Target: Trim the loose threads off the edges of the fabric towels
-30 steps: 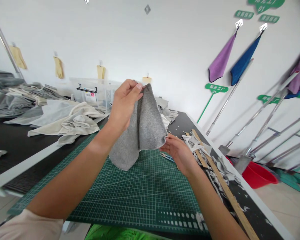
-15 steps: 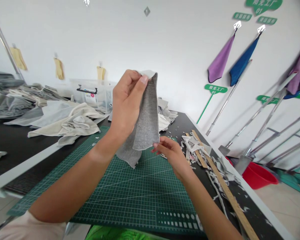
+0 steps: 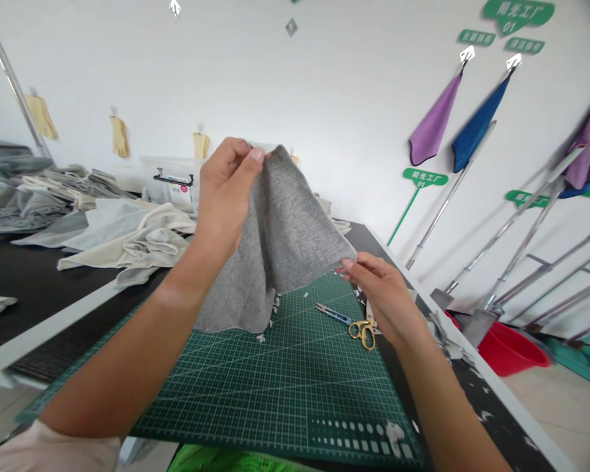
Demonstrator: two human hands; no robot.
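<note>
A grey piece of knit fabric (image 3: pixel 305 229) hangs in the air above the green cutting mat (image 3: pixel 275 387). My left hand (image 3: pixel 229 190) pinches its top edge between thumb and fingers. At its lower right corner, my right hand (image 3: pixel 378 285) grips the cloth, pulling that side out taut. The cloth's left part hangs loose in a fold. On the mat below my right hand lie gold-handled scissors (image 3: pixel 362 334) and thread snips (image 3: pixel 333 313) with a blue body. Small white scraps (image 3: pixel 396 438) are scattered on the mat.
Stacks of grey and cream cloth (image 3: pixel 54 196) and loose pieces (image 3: pixel 142 239) lie on the dark table at left. A clear plastic box (image 3: pixel 170 190) stands behind them. Beyond the table's right edge are a red bucket (image 3: pixel 511 347) and long-handled tools. Purple (image 3: pixel 435 124) and blue cloths hang on the wall.
My right hand has moved right with the fabric's corner, spreading the narrow folded strip wide. My left hand has shifted slightly left. The scissors and snips have come into view.
</note>
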